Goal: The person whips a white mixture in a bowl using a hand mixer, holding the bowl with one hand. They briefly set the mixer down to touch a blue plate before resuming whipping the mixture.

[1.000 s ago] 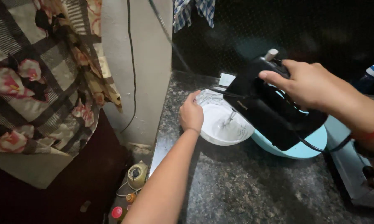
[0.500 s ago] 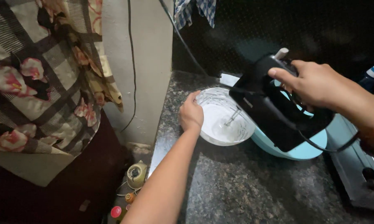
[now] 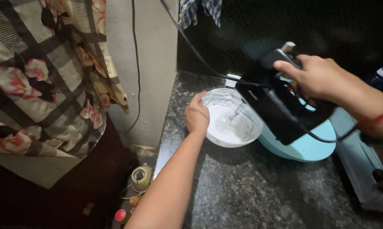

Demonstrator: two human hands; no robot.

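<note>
On the dark speckled granite tabletop (image 3: 259,195), mixing is underway: left hand (image 3: 197,116) clamped on the clear glass bowl (image 3: 233,118), right hand (image 3: 318,77) gripping the black electric hand mixer (image 3: 280,106) — steadiness next, I'd say.

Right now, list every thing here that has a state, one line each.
Left hand: gripping the bowl's rim.
Right hand: closed on the mixer's handle.
Mixer: tilted, beaters down in the bowl.
Bowl: upright on the counter, holding white mixture.
Blue plate: lying flat beside the bowl.
Cord: hanging slack to the mixer.
Counter: dark speckled stone.
</note>
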